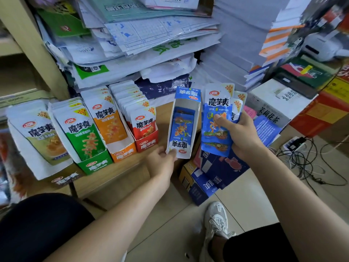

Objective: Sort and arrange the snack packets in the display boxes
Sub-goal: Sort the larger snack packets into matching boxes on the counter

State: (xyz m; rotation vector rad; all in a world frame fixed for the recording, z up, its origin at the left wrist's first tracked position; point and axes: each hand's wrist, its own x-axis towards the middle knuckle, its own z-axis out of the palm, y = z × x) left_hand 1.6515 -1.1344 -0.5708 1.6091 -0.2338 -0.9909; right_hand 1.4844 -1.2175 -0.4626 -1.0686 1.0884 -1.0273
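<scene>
A person is crouching at a low wooden table point(122, 171) of snack stock, with the left hand point(162, 157) gripping the near left corner of a blue display box point(187, 95), its fingertips curled round the box's bottom edge. The box is lying with its open face up toward the camera and its long axis running from the person toward the back, the far end leaning a little to the right and the blue flap sitting at that far end; whether the far end is resting on the table cannot be told. A single blue packet point(182, 129) is lying flat inside along the same axis, its logo end pointing toward the person. Just right of the box, the right hand point(239, 133) is holding a fan of blue packets point(217, 103) upright, logo ends pointing up and away, the thumb pressing across the front packet and the fingers wrapping behind the bunch. To the left, a red box point(146, 144), an orange box point(123, 153), a green box point(94, 165) and a pale box point(28, 157) are standing side by side, each filled with upright packets facing forward. Stacks of paper point(151, 44) are towering behind them.
</scene>
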